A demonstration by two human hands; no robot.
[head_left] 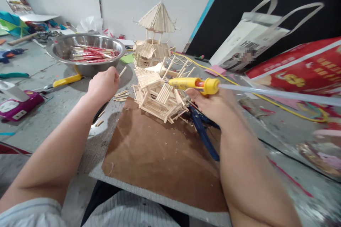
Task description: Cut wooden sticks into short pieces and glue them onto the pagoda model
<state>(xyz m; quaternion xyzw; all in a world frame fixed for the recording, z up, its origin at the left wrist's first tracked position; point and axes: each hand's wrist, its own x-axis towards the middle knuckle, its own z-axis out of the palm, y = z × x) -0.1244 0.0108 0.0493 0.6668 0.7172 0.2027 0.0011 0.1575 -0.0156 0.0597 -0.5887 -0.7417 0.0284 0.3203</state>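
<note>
My right hand [213,103] grips a yellow hot glue gun [186,83] with a long clear glue stick [266,92] sticking out of its back. The gun's nozzle points left at a small pavilion model [160,95] of thin wooden sticks, partly roofed. In my left hand [104,82] a short wooden stick [123,72] is pinched, held to the left of the model and apart from it. Blue-handled pliers [204,133] lie beneath my right hand. Cut stick pieces [122,95] lie between my left hand and the model.
A brown board [160,159] lies under the model's front. Behind stands a taller stick pagoda [154,39]. At left are a steel bowl [85,64] of red-and-wood sticks, a yellow utility knife [66,81] and a purple device [22,104]. A white bag [247,39] and red bag [298,67] stand right.
</note>
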